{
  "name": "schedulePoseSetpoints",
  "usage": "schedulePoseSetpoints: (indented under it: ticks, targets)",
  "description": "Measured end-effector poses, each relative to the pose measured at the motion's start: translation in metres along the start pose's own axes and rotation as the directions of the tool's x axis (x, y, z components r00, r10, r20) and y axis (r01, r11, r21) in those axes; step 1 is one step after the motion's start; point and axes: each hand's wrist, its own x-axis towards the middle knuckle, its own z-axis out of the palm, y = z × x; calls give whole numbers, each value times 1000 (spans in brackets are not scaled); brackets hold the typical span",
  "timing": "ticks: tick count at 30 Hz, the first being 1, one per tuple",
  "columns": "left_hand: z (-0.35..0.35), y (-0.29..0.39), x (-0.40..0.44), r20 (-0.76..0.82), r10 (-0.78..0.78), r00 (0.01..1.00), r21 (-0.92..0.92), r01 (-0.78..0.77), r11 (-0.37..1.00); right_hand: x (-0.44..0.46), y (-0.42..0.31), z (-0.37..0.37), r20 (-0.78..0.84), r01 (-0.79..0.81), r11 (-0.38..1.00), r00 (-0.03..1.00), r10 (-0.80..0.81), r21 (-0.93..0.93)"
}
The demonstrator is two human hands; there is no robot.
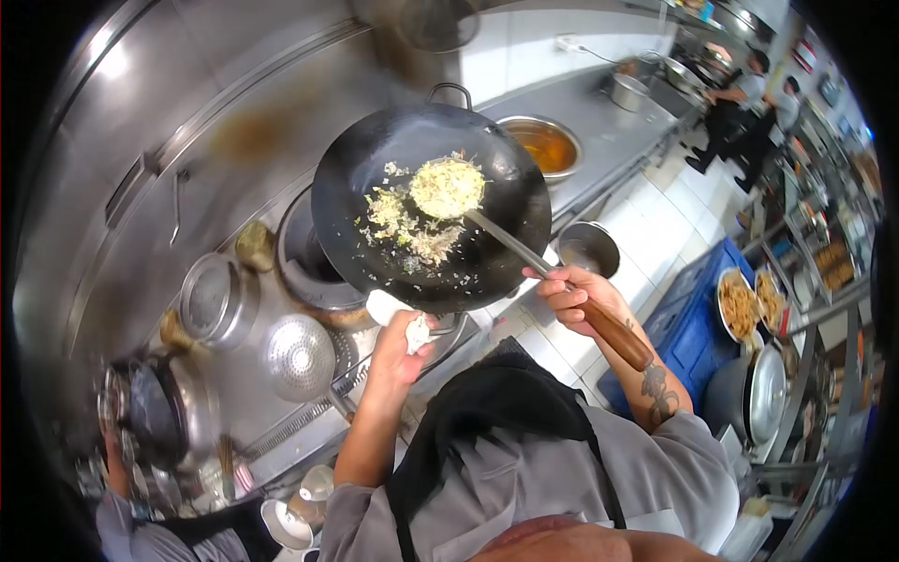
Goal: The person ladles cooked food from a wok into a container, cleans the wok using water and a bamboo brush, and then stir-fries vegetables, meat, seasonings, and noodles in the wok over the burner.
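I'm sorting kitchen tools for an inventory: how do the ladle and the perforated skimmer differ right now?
The ladle is held in the right hand; the skimmer is unheld. The ladle's head carries food; the skimmer's shows bare, perforated metal. Both have round heads.

Bright light glares off the steel wall (220,80), while fisheye distortion bends the black-rimmed edges

Left hand (401,348) clenched, left forearm (369,431) stretched forward; right hand (582,298) clenched, tattooed right forearm (658,393) angled inward.

No readable lettering, labels, numbers or signs in view.
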Motion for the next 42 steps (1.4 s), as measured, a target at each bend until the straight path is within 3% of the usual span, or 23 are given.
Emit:
schedulePoseSetpoints:
  ticks: [5,9,12,15,23,27,31,36,39,42]
  targets:
    - [36,-33,3,60,-86,994,96,80,992,-67,8,-13,-83,150,988,986,-146,41]
    - [45,-79,21,155,-308,939,130,290,948,-137,34,-40,-100,290,952,955,-281,99]
    - [61,-114,27,172,-444,880,228,402,887,-190,67,-52,-220,422,895,896,-386,146]
    - [73,-155,35,198,-600,775,282,541,792,-233,106,-67,-305,529,824,834,-460,203]
    - [117,-256,45,151,-893,424,489,753,440,-306,204,-69,-606,824,548,512,-608,146]
    - [141,-303,55,100,-975,198,610,762,217,-319,249,-47,-638,941,278,335,-693,193]
    - [168,-342,53,52,-999,1,685,727,36,-320,295,-25,-588,958,-48,133,-798,282]
    - [189,-372,51,-45,-990,-135,753,647,-122,-321,338,23,-709,936,-344,-189,-680,81]
    - [193,-380,50,-94,-988,-126,772,617,-152,-336,357,44,-797,921,-333,-354,-490,-204]
    - [190,-382,53,-115,-983,-142,779,601,-178,-351,378,48,-829,875,-178,-484,-280,-451]
